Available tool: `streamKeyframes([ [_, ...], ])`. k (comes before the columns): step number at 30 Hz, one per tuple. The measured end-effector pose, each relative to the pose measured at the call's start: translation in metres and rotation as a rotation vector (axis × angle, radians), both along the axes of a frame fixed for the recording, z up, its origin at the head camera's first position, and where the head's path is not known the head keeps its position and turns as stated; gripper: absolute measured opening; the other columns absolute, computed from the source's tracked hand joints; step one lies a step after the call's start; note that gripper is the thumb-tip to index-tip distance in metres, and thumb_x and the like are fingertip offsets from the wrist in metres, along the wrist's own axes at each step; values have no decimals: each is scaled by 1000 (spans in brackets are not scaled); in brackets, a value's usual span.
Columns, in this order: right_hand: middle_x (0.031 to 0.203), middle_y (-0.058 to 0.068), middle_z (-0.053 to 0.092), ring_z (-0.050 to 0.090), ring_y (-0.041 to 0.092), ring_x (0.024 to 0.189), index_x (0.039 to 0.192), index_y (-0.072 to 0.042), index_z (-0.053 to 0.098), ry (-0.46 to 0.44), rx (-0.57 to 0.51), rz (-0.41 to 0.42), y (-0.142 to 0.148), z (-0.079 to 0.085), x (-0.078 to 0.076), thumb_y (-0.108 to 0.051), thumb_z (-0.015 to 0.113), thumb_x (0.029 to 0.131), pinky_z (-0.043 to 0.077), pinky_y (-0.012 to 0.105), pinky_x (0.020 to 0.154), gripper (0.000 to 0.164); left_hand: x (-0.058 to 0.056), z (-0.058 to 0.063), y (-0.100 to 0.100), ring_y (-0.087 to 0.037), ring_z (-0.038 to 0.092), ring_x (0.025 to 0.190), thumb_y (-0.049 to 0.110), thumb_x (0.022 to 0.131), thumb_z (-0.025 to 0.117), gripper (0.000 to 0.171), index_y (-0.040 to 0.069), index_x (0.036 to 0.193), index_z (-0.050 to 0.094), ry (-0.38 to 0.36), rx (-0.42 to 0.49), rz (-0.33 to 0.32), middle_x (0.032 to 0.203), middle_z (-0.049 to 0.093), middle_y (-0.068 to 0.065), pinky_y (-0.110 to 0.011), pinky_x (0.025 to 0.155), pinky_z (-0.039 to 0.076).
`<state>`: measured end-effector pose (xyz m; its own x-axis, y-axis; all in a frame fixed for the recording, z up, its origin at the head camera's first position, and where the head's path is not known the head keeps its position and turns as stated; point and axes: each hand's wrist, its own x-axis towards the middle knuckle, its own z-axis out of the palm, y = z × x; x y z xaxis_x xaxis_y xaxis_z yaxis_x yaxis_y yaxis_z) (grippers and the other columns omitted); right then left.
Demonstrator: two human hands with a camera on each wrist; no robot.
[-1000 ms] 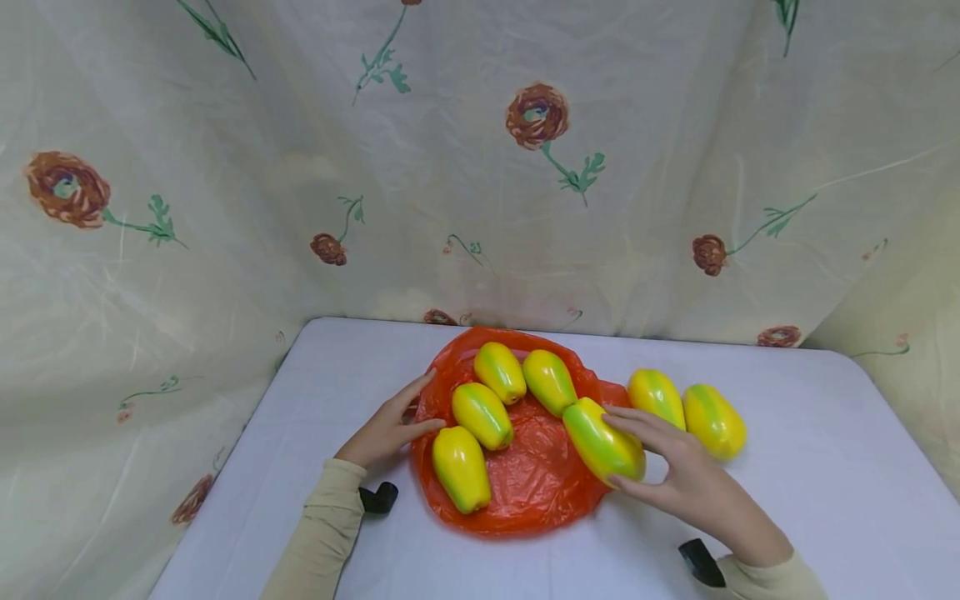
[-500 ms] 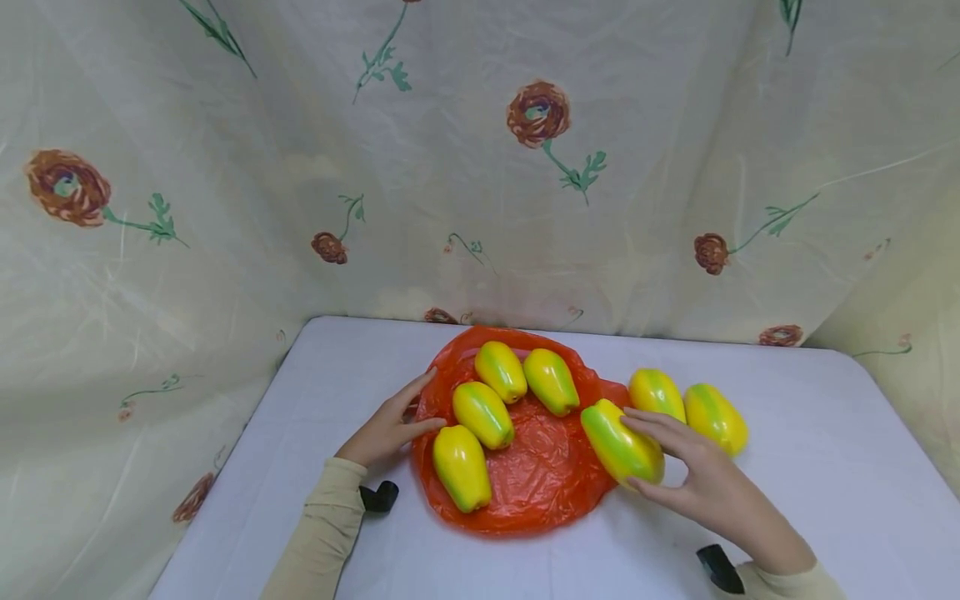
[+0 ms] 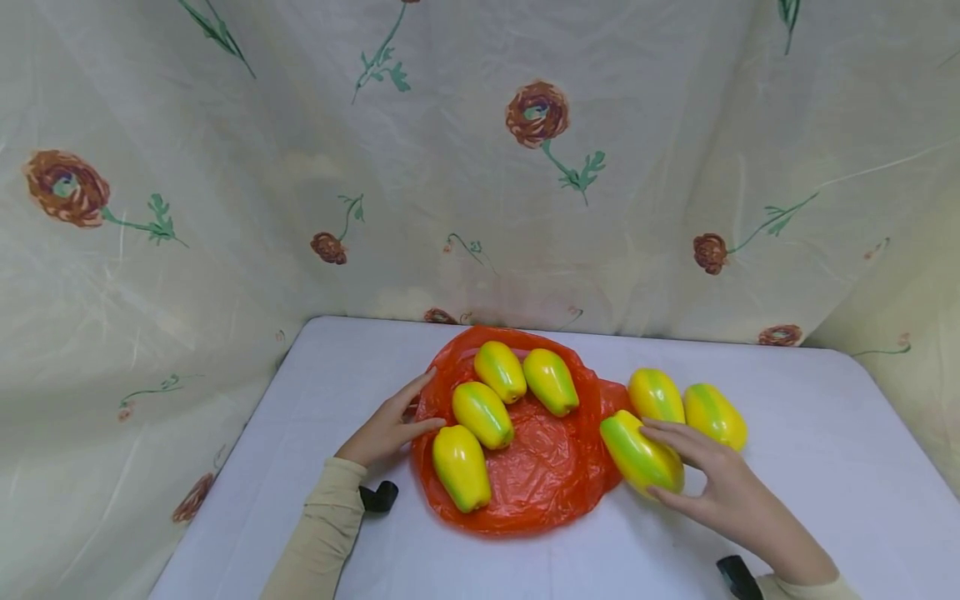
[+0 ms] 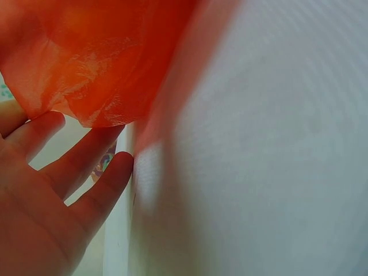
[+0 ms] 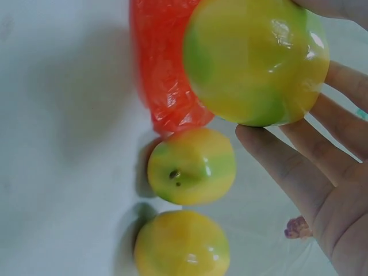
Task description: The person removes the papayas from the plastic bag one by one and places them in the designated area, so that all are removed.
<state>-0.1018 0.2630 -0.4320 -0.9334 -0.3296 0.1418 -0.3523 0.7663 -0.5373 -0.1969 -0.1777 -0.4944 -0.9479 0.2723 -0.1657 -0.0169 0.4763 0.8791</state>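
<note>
My right hand (image 3: 723, 479) grips a yellow-green papaya (image 3: 637, 454) from its right side, thumb nearer me and fingers on the far side. It is just right of a red plastic bag (image 3: 536, 483), and the right wrist view shows its rounded end (image 5: 259, 63) up close. At the bag's left edge my left hand (image 3: 386, 433) holds the rim, thumb over it and fingers along the outside. In the left wrist view the bag (image 4: 109, 63) lies against those fingertips. Several papayas (image 3: 483, 415) rest within the bag's spread rim.
Two more papayas, one (image 3: 656, 395) beside the other (image 3: 715, 418), lie on the table right of the bag, beyond my right hand. A white cloth covers the table (image 3: 352, 350). A flowered curtain (image 3: 615, 275) hangs along its back and sides.
My right hand has moved to the right and a little nearer me with the papaya, from above the bag to beyond its right edge. The left hand has stayed still.
</note>
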Motion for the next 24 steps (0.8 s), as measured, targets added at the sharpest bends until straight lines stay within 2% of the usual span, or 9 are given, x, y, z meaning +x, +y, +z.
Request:
streamKeyframes([
  [11, 143, 10, 64, 65, 34, 123, 141, -15, 63, -40, 18, -11, 8, -6, -2, -27, 92, 77, 61, 52, 93, 71, -1, -1, 0, -26, 34, 156, 42, 93, 76, 84, 46, 161, 28, 0, 1, -3, 170, 31, 7, -53, 122, 39],
  [24, 142, 13, 64, 60, 40, 127, 139, -13, 65, -56, 82, -28, 15, -10, -2, -24, 92, 77, 55, 63, 99, 68, 0, 0, -1, -26, 37, 153, 41, 93, 76, 84, 45, 161, 27, -2, -6, -3, 170, 32, 6, -51, 120, 42],
])
